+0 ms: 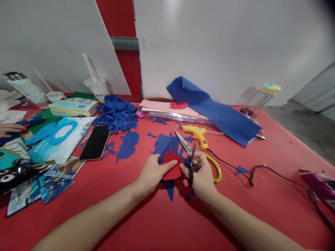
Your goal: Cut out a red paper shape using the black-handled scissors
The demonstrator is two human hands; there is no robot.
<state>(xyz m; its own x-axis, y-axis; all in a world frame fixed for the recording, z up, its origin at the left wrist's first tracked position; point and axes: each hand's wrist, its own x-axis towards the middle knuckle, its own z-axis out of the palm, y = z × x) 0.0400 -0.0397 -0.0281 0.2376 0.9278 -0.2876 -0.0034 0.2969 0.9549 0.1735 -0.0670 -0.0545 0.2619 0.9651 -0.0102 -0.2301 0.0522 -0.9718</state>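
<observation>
A red paper cut-out [171,170] with a scalloped edge and a small tip lies over a piece of blue paper [169,190]. My left hand [154,174] grips both, its thumb flat on the red piece. In my right hand [202,176] is a pair of small black scissors [192,170], blades pointing up and away; its thumb and fingertips meet the right edge of the red piece. Larger scissors with a yellow handle [218,170] lie on the table just behind my right hand, partly hidden by it. Blue scraps [161,143] are scattered beyond the hands.
A yellow glue gun [196,134] trails a black cord [230,165] to the right. A long blue sheet [214,109] leans at the back. At left are a pile of blue cut pieces [115,113], a phone [95,143], a tissue pack [73,106] and a cup [96,87].
</observation>
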